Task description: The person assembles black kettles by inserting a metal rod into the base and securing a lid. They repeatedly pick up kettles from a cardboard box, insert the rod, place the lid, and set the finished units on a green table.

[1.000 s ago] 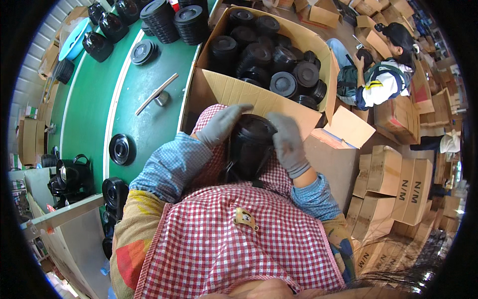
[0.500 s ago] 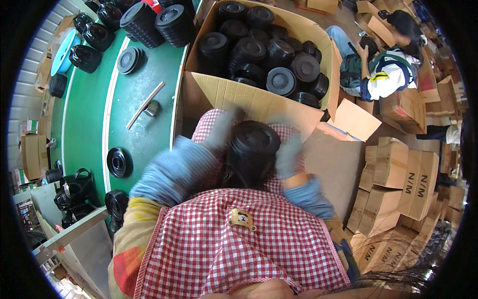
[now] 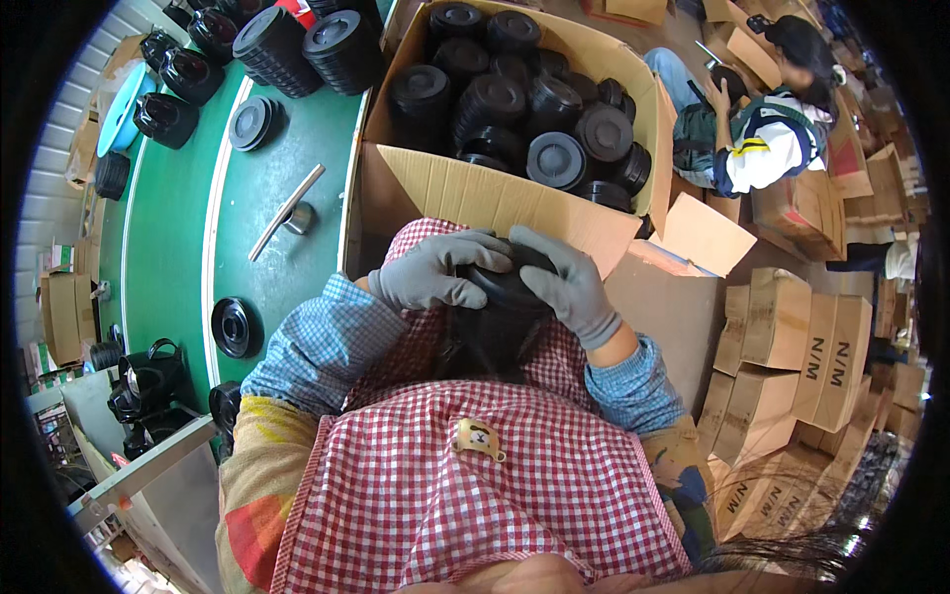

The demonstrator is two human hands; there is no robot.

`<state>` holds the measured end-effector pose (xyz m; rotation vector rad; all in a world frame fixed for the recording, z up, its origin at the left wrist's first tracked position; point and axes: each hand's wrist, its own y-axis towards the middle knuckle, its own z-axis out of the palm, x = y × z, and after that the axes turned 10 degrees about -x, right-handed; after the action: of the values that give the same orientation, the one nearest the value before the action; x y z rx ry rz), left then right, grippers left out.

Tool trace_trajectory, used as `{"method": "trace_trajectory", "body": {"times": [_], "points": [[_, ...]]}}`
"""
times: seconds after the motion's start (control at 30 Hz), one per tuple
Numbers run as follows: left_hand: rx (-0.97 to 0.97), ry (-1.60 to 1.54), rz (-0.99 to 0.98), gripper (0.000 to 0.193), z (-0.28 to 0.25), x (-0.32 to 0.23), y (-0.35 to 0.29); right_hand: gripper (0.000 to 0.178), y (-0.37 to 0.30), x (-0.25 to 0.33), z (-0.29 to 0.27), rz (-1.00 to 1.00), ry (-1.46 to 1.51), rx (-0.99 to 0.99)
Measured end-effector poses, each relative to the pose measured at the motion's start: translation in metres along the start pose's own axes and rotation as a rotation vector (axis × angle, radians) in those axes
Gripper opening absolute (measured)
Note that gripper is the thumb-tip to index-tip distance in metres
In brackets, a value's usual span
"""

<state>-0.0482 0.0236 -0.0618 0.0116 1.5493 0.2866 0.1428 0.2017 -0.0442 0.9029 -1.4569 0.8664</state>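
Note:
Between my knees stands a black round stack of lids (image 3: 492, 332), its lower part dark and hard to make out. My left hand (image 3: 432, 270), in a grey glove, curls round the left side of the top lid (image 3: 510, 287), thumb on the near edge. From the right, my gloved right hand (image 3: 574, 287) lies over the same lid with its fingers bent along the rim. Both hands grip it; the fingers partly hide its top. Just beyond my knees, an open cardboard box (image 3: 495, 193) holds many stacked black lids (image 3: 495, 99).
On the left, a green workbench (image 3: 277, 198) bears a metal bar on a round piece (image 3: 295, 216), loose lids (image 3: 236, 327), lid stacks (image 3: 341, 49) and black pots (image 3: 190, 74). Cardboard boxes (image 3: 767, 366) are piled at right. Another person (image 3: 767, 139) sits at far right holding something black.
My hands have moved from the sides of the stack inward and up onto its top lid, gripping it. Earlier they were blurred by motion. The box has hardly changed.

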Motion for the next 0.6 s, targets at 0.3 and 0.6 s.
{"method": "trace_trajectory", "body": {"times": [0.3, 0.6], "points": [[-0.271, -0.153, -0.199, 0.046, 0.022, 0.001, -0.003, 0.039, 0.02, -0.009, 0.01, 0.241, 0.106, -0.217], [-0.188, -0.354, -0.239, 0.09, 0.02, 0.006, -0.004, 0.093, -0.005, 0.007, -0.003, -0.109, -0.078, 0.065]]}}
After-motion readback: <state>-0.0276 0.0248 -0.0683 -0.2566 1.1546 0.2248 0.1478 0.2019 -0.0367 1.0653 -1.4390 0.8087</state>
